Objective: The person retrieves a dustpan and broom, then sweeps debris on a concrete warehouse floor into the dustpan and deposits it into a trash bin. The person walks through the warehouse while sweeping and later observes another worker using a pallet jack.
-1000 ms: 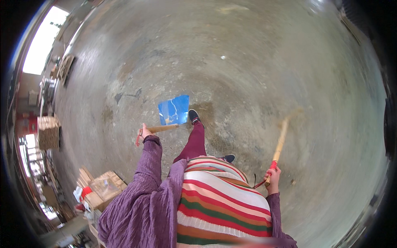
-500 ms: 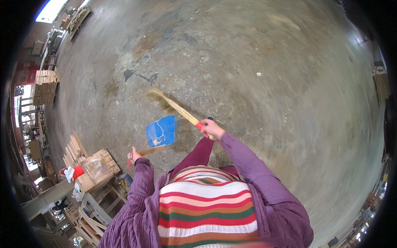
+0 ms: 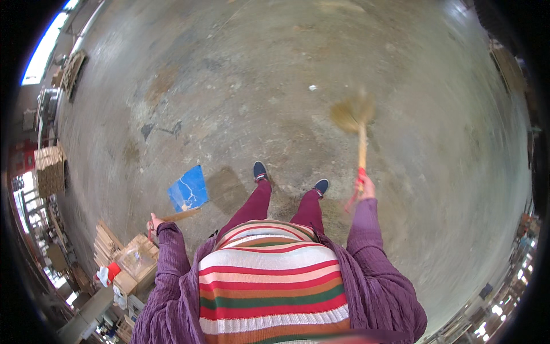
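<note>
My right hand (image 3: 367,187) is wrapped round the red grip of a straw broom (image 3: 362,144), held out to the right of my feet. The broom's tan bristles are smeared by motion and fan out over the concrete; whether they touch it I cannot tell. At my left side, my left hand (image 3: 153,222) is closed round the end of a wooden handle that leads to a blue dustpan (image 3: 189,187). Whitish crack-like lines run across the pan, with a pale patch near the handle. On the floor ahead, left of the bristles, lies a small white scrap (image 3: 313,88).
A wooden crate (image 3: 137,259) with a red-and-white item beside it stands close to my left arm, near loose wood strips (image 3: 106,242). Farther left is a stack of wood pieces (image 3: 50,172). Dark stains (image 3: 160,129) mark the concrete floor.
The broom has swung from the front left, near the dustpan, to the right, my right arm moving with it. The view has shifted, and both my shoes now show. My left hand keeps its hold.
</note>
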`<state>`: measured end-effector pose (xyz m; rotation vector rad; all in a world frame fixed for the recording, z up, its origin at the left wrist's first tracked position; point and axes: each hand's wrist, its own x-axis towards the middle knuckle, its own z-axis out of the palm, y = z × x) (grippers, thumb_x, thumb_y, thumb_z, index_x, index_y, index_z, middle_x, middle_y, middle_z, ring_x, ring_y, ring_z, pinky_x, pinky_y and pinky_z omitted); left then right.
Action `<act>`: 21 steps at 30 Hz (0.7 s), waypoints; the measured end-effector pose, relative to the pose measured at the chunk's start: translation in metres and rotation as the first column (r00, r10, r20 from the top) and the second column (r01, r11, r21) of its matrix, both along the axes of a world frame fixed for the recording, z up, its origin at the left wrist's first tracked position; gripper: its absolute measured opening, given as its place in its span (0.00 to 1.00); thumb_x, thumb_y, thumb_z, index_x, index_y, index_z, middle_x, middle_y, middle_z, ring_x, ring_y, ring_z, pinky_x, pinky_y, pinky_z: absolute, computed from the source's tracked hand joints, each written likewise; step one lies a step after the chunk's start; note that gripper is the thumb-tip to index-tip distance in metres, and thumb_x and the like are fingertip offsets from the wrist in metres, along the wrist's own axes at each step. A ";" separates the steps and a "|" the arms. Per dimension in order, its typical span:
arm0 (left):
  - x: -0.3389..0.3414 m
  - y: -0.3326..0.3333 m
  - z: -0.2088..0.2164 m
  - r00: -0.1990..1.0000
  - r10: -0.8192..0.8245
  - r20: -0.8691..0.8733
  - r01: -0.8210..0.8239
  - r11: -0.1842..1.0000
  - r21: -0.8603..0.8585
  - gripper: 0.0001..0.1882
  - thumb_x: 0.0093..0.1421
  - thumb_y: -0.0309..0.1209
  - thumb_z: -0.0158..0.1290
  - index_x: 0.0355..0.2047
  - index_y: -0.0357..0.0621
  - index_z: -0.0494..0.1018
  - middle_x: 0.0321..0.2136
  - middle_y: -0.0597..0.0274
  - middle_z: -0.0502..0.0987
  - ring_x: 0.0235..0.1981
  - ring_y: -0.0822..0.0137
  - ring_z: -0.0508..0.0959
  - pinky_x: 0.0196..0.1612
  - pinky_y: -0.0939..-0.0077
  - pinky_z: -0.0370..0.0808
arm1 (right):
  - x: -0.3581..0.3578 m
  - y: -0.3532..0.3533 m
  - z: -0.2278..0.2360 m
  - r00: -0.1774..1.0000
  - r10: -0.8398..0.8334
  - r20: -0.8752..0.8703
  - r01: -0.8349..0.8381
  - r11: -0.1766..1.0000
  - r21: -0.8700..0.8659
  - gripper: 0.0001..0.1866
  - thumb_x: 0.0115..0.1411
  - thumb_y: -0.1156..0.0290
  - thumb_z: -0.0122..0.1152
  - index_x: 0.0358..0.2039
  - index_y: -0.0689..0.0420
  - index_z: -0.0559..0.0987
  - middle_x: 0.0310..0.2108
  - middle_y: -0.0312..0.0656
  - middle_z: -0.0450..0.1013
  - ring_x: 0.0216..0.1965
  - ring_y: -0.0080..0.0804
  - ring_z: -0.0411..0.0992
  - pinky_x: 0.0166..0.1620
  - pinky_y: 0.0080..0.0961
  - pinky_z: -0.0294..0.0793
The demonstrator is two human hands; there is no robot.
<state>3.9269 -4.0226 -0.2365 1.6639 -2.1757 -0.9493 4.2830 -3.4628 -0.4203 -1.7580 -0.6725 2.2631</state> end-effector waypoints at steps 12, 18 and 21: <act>0.033 0.190 0.072 0.973 0.082 -0.214 0.076 0.766 0.639 0.38 0.48 0.54 0.50 0.51 0.41 0.56 0.51 0.49 0.62 0.47 0.53 0.66 0.51 0.62 0.61 | 0.228 0.099 0.069 0.734 -0.667 0.127 0.600 0.725 0.337 0.05 0.46 0.79 0.48 0.22 0.56 0.63 0.10 0.34 0.58 0.10 0.24 0.59 0.12 0.19 0.61; 0.007 0.238 0.033 0.957 0.104 -0.272 0.062 0.841 0.538 0.29 0.45 0.44 0.58 0.45 0.51 0.60 0.43 0.54 0.66 0.38 0.56 0.70 0.42 0.58 0.68 | 0.105 0.097 0.153 0.991 -0.082 -0.103 0.086 0.996 0.039 0.28 0.48 0.79 0.49 0.50 0.49 0.54 0.22 0.38 0.63 0.13 0.24 0.63 0.12 0.20 0.63; -0.003 0.266 0.007 0.949 0.141 -0.280 0.027 0.852 0.523 0.29 0.45 0.40 0.60 0.45 0.51 0.60 0.43 0.57 0.66 0.37 0.57 0.69 0.39 0.58 0.69 | 0.029 0.119 0.173 0.943 0.183 -0.276 -0.223 0.967 -0.119 0.29 0.49 0.80 0.49 0.51 0.46 0.55 0.22 0.39 0.64 0.14 0.23 0.63 0.13 0.18 0.62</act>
